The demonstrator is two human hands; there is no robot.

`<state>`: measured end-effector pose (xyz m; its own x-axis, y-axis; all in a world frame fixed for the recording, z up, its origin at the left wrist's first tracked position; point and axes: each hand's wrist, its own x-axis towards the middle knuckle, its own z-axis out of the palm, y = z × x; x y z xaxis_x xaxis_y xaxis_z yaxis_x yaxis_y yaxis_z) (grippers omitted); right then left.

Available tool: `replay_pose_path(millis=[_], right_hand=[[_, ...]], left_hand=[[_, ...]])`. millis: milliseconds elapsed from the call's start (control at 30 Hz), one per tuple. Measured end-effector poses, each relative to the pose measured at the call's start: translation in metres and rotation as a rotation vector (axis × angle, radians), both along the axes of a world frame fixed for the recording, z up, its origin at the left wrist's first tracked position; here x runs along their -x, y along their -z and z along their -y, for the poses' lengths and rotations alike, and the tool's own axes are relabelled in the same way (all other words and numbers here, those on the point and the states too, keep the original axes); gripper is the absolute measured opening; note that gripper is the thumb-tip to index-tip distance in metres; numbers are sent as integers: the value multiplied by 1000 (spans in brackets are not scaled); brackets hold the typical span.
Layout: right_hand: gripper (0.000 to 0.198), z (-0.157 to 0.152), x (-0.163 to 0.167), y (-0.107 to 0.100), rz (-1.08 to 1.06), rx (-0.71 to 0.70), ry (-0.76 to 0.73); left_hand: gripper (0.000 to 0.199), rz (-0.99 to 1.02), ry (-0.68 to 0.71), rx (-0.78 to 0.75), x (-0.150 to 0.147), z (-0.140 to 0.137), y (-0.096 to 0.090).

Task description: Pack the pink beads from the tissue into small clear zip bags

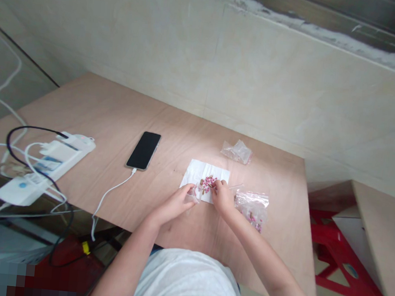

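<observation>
A white paper sheet [192, 170] lies on the wooden table, with a small heap of pink and brownish bead-like pieces [208, 182] on it. At the sheet's left edge my left hand [178, 204] is closed on a small clear plastic bag [196, 193], its mouth towards the heap. My right hand [223, 196] reaches the heap's right side, fingers bent and pressed together; whatever is in them is too small to make out. Just right of that hand lies a clear zip bag [253, 202] with more pink pieces at its lower end.
A crumpled clear bag [237, 151] lies farther back. To the left are a black phone [143, 150] with a white charging cable [113, 188] and a white power strip [67, 158] with tangled cords. A red stool [341, 255] stands beyond the table's right edge.
</observation>
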<state>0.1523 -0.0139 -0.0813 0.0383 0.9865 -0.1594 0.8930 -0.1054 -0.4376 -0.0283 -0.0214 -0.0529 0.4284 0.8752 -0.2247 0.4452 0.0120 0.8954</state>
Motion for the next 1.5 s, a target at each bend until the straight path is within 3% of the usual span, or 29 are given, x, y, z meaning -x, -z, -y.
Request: replay_pose_path(millis=[233,500,633,800,967,1167,1500], right_hand=[[11,4,-5,-13,-157,-46,57],[11,20,5,-51,-321,-159,-225],[16,15,7,-54,-412,-159,-226],[14,2,-4,-41,-547,-123,-116],[22,-19,-17,-4,-345,-177,143],[30,-31,-21,28,-301,-157,43],[24,-35,-22,27,-281,-151,-91]], left_hand=[[44,-11,-25,-17,0,0,3],[45,-52,-30,-149,-9,-3,7],[44,-31,-33,-171,-9,-5,8],[45,-4,-55,-127,-6,-6,10],[47,4,-76,-106,-6,-6,10],[47,-8,-86,-88,-4,-8,9],[46,8,-82,-62,-3,-10,11]])
